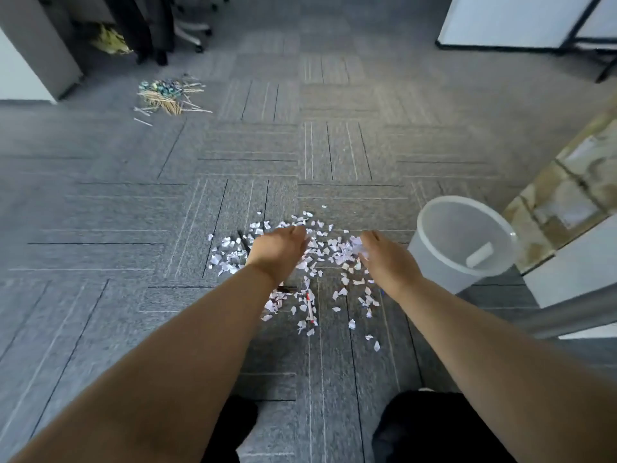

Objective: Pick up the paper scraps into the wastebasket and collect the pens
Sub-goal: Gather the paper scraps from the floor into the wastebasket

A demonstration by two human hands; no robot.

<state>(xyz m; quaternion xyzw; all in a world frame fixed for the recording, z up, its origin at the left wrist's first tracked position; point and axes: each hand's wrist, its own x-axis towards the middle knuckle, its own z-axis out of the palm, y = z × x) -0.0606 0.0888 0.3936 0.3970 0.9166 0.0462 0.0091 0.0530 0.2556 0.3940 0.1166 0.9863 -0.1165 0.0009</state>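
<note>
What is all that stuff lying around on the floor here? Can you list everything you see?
paper scraps: many, white, strewn on the carpet under and between the hands
pen: one clearly seen, white with red, among the near scraps; dark ones by the left hand are unclear
wastebasket: one, translucent white, right of the scraps
sticks: a pile, tan with green-blue bits, far left
carpet: grey tiles, all around
chair base: one, white, far back
left hand: over the scraps
right hand: clutching some scraps
</note>
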